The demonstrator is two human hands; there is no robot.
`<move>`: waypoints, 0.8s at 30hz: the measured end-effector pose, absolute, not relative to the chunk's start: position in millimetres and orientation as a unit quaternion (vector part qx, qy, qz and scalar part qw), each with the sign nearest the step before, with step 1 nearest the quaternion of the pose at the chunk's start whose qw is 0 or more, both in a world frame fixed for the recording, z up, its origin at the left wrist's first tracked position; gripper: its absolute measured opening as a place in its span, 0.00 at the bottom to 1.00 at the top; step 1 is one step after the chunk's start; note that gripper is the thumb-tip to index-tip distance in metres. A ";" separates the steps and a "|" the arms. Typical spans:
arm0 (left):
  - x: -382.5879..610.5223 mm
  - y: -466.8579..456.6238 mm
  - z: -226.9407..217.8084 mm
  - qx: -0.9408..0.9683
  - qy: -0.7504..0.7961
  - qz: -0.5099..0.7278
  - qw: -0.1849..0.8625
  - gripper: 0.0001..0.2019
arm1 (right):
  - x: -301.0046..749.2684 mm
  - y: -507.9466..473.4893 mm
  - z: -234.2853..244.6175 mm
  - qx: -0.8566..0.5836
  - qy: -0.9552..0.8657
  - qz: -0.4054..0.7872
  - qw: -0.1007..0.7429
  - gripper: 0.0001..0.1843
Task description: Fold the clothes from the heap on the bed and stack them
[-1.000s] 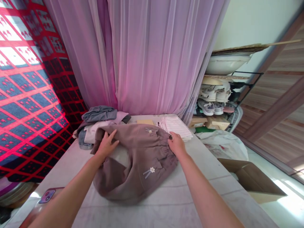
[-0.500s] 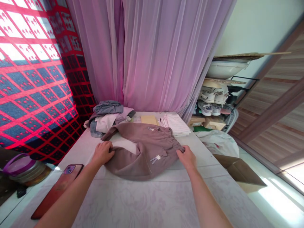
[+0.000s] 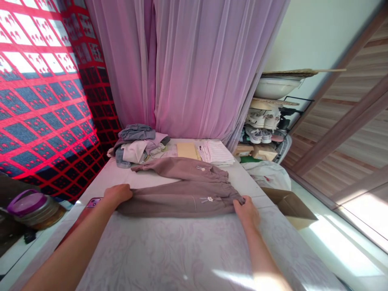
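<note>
**Across the worktop (image 3: pixel 169 254), brown trousers (image 3: pixel 169 198) lie between two hands**

On the pale, flower-patterned surface, the trousers lie sideways, gathered waist to the right and leg ends to the left. The two legs are spread apart, the far one slanting away from the near one with a wedge of worktop showing between them. Each leg carries a small white flower ornament with patterned ribbon tails close to the waist.

The left hand (image 3: pixel 118 195) is closed on the end of the near leg, its fingertips hidden from view. The right hand (image 3: pixel 247 210) pinches the near corner of the waist between thumb and fingers.

Behind the trousers, from left to right, sit a loose heap of clothes (image 3: pixel 136 145), a flat yellowish item (image 3: pixel 187 150) and a folded striped cloth (image 3: pixel 216 152). A reddish phone (image 3: pixel 91 203) lies partly hidden by the left forearm.

Beyond the far edge hangs a pinkish-purple curtain (image 3: pixel 188 72). To the right stand a rack with shoes (image 3: pixel 257 135) and, nearer, an open cardboard box (image 3: pixel 287 204); to the left, a container with a purple lid (image 3: pixel 33 208).
</note>
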State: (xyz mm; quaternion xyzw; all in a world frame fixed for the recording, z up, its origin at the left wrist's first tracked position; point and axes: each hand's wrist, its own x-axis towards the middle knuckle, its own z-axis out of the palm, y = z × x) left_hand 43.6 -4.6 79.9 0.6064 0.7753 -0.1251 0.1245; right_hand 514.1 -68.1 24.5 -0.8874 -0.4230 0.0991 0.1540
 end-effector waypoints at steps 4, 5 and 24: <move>55.7 -6.0 83.1 0.626 0.768 -0.108 0.086 0.19 | 522.0 -63.6 17.2 -0.864 -0.465 0.086 0.176 0.30; 61.5 -8.8 83.4 0.642 0.760 -0.083 0.058 0.20 | 523.4 -61.1 18.6 -0.856 -0.474 0.068 0.196 0.31; 80.3 -78.3 55.9 0.855 0.489 0.100 0.142 0.07 | 484.3 -77.7 20.8 -0.561 -0.802 0.128 0.164 0.11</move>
